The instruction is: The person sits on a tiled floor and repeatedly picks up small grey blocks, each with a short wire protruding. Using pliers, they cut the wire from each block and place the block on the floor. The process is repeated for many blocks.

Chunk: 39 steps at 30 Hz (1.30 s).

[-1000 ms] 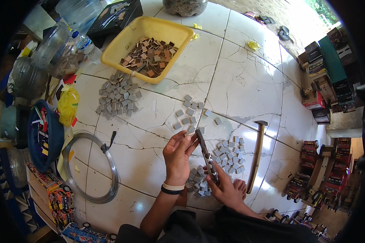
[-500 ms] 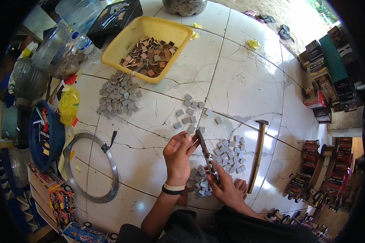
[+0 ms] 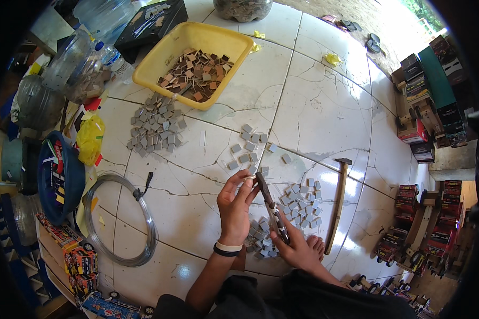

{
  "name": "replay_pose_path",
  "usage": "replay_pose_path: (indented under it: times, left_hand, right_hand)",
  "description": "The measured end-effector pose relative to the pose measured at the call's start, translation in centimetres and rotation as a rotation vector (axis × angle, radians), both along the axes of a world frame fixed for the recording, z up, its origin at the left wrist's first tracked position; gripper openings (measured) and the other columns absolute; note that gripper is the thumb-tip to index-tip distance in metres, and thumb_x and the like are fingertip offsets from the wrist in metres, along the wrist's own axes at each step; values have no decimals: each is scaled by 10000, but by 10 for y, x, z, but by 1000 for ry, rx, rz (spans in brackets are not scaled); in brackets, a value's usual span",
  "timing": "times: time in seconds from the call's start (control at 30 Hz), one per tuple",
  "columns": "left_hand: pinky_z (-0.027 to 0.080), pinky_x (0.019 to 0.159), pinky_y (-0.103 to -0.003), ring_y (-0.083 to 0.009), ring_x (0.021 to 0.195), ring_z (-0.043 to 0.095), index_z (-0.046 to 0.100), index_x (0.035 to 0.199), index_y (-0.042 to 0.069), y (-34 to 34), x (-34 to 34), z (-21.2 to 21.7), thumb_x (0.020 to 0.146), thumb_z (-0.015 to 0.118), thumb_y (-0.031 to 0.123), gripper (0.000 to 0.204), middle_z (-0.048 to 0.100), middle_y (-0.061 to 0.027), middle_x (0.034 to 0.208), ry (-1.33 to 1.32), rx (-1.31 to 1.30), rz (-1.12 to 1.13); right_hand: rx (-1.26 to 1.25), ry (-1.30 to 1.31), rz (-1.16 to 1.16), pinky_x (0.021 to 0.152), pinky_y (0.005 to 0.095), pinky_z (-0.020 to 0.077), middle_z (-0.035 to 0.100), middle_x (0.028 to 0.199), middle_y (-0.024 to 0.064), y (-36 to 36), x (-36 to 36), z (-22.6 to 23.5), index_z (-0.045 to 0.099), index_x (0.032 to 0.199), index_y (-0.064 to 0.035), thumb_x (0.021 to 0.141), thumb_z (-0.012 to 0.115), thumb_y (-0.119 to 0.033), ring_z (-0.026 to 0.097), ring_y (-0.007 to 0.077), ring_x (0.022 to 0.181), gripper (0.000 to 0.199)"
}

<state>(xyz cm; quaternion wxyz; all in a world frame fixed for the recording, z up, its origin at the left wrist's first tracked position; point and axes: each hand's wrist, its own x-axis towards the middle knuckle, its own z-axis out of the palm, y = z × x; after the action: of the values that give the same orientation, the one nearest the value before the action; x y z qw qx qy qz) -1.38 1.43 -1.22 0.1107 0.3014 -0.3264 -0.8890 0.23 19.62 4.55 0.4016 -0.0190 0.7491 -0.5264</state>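
Note:
My left hand (image 3: 234,204) pinches a small grey square piece (image 3: 248,181) at its fingertips, above the white tiled floor (image 3: 324,106). My right hand (image 3: 298,247) grips the handles of pliers (image 3: 270,204), whose jaws point up to the piece in my left hand. Heaps of small grey squares lie close by: one under my hands (image 3: 261,236), one to the right (image 3: 302,196), one ahead (image 3: 247,149). A black band sits on my left wrist.
A hammer (image 3: 338,204) lies to the right. A yellow tray (image 3: 194,61) of brown squares sits ahead, a large grey pile (image 3: 157,127) to its left. A wire coil (image 3: 120,220), a blue basin (image 3: 58,175), plastic bottles and toy trucks (image 3: 426,223) line the edges.

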Motion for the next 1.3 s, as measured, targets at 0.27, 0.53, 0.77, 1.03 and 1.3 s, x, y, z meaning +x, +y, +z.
replay_pose_path:
  times: [0.27, 0.53, 0.77, 1.03, 1.3]
  left_hand:
    - [614, 931, -303, -189, 1011, 749, 740, 1176, -76, -1, -5, -4, 1025, 716, 35, 189, 788, -156, 1124, 99, -568, 121]
    - [591, 869, -256, -106, 935, 728, 764, 1151, -75, -4, -6, 0, 1019, 721, 12, 164, 801, -93, 1041, 11, -744, 185]
    - [631, 955, -340, -191, 999, 749, 706, 1231, -77, -21, -4, 11, 1035, 729, 123, 282, 765, -117, 1086, -62, -378, 120]
    - [626, 934, -336, -210, 983, 761, 718, 1203, -74, -38, -1, 24, 1022, 735, 112, 260, 764, -111, 1062, -96, -289, -34]
    - [622, 929, -339, -211, 979, 761, 716, 1209, -86, -39, 2, 26, 1017, 746, 128, 289, 762, -122, 1057, -98, -329, -109]
  right_hand:
    - [16, 239, 90, 953, 437, 511, 626, 1244, 289, -13, 0, 6, 310, 1697, -129, 965, 638, 31, 637, 447, 1140, 818]
    - [323, 594, 245, 811, 533, 490, 531, 1049, 228, -17, -6, -3, 334, 1690, -168, 831, 622, 141, 581, 439, 904, 957]
    - [71, 521, 102, 942, 447, 493, 576, 1248, 244, -8, -15, 1, 344, 1673, -130, 998, 631, 27, 605, 421, 1075, 750]
    - [-77, 366, 174, 1151, 392, 416, 534, 1527, 228, 7, -21, 0, 276, 1684, -27, 1037, 597, 23, 583, 302, 1351, 725]
    - [-53, 199, 178, 1147, 389, 419, 525, 1541, 218, 9, -17, 1, 284, 1691, -58, 1037, 618, 10, 573, 287, 1374, 737]
